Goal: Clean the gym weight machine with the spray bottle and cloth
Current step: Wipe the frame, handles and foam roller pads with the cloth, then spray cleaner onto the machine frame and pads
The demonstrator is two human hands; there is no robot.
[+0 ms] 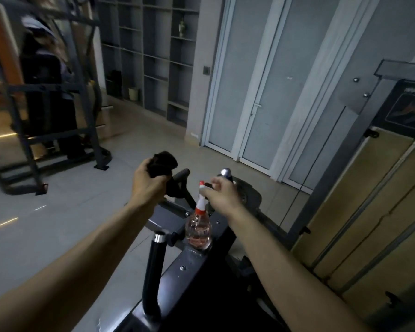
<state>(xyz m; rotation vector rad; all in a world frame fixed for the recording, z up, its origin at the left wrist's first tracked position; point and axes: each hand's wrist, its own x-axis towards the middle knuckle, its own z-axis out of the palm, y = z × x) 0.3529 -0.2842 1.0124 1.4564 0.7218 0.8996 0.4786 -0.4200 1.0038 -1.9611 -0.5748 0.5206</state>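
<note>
Head view, the only view supplied: your right hand (219,194) is at the head of the spray bottle (198,232). The bottle stands upright on the dark frame of the weight machine (189,279), its long axis running 12 to 6, sprayer uppermost, red nozzle tip turned toward 11 o'clock. The bottle's body lies at 7 o'clock from your right knuckles. The fingertips (205,190) are curled in against the white sprayer head and appear to touch it; whether they are clamped on it or only resting there cannot be told. Your left hand (149,182) sits at 9 o'clock from the sprayer head, near but apart from it. Its fingers are closed tight round the dark cloth (164,161), a wad of which juts from the fist toward 1 o'clock. Just beyond that fist, at 2 o'clock, is a black grip handle (181,175). Finding: the right hand is plainly the nearer to the bottle, and the left is committed to the cloth. Judgement: the coming move turns on the bottle's vertical axis. A lift should go straight toward 12 with a firm hold at the neck, since a sideways pull could tip the bottle off the frame.
</note>
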